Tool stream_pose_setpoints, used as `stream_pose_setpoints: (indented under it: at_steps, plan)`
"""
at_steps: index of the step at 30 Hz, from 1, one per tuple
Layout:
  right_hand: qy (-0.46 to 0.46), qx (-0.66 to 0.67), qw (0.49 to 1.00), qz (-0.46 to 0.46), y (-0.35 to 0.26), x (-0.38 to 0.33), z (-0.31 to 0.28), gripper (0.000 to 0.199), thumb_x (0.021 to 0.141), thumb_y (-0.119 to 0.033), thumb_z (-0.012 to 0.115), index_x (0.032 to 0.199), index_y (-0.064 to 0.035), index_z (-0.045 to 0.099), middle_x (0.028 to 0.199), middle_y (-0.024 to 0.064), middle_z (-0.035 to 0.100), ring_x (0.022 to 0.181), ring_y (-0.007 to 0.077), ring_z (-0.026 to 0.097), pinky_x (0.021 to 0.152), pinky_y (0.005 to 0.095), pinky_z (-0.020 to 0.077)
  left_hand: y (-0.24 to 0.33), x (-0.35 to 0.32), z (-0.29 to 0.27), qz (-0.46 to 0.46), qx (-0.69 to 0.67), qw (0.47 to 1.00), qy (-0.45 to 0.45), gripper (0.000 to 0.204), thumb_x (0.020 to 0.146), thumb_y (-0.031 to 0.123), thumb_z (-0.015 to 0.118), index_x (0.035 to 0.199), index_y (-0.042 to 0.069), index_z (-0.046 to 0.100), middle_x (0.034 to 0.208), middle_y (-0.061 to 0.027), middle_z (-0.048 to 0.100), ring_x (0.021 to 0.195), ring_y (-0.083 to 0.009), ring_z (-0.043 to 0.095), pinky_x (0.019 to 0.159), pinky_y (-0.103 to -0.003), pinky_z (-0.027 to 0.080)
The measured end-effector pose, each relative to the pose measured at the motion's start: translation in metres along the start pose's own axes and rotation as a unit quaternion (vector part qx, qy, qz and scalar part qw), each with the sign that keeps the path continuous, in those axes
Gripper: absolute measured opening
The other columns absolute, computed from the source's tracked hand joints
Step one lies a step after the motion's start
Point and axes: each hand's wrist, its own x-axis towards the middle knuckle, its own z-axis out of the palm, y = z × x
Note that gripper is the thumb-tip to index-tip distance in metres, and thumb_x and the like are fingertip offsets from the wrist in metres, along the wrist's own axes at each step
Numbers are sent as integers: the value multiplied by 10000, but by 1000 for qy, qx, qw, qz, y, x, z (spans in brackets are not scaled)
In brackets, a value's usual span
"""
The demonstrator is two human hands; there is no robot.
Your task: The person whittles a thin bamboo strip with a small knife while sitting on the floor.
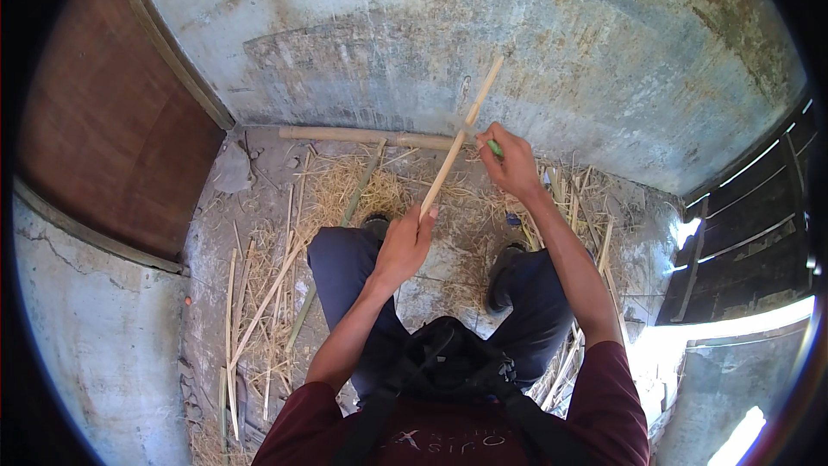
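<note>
My left hand (404,243) grips the near end of a thin pale bamboo strip (461,134) that slants up and away toward the wall. My right hand (511,158) is closed around a small tool with a green handle (494,148) and sits against the strip about halfway along it. Both hands are held above my knees, over the straw-covered floor. The tool's blade is hidden by my fingers.
A thick bamboo pole (366,135) lies along the foot of the stained concrete wall (483,43). Split bamboo strips (259,306) and straw litter the floor on both sides. A brown wooden door (112,129) stands left; a dark slatted frame (750,233) is right.
</note>
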Motion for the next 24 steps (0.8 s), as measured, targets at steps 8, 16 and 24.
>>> stream_pose_setpoints:
  at_steps: [8, 16, 24]
  plan:
    - [13, -4, 1000, 15, -3, 4, -9, 92, 981, -99, 682, 1014, -49, 613, 973, 164, 778, 757, 397, 733, 655, 452, 563, 1, -17, -7, -1, 35, 999, 2, 370, 1147, 295, 544, 989, -40, 545, 635, -280, 572, 628, -513, 626, 561, -562, 428]
    - [-10, -29, 999, 24, 0, 8, -14, 78, 983, -100, 675, 1002, -69, 606, 913, 157, 757, 743, 375, 734, 643, 441, 552, 1, -24, -7, -27, 50, 998, -4, 391, 1151, 318, 529, 1008, -45, 555, 637, -287, 584, 649, -529, 630, 579, -585, 439]
    - [-29, 9, 999, -16, -5, -4, -6, 93, 1003, -100, 660, 995, -49, 583, 828, 158, 714, 704, 333, 716, 604, 436, 521, -7, -33, -7, -31, 55, 998, -3, 379, 1149, 309, 532, 1059, -56, 571, 640, -296, 590, 661, -535, 640, 577, -595, 441]
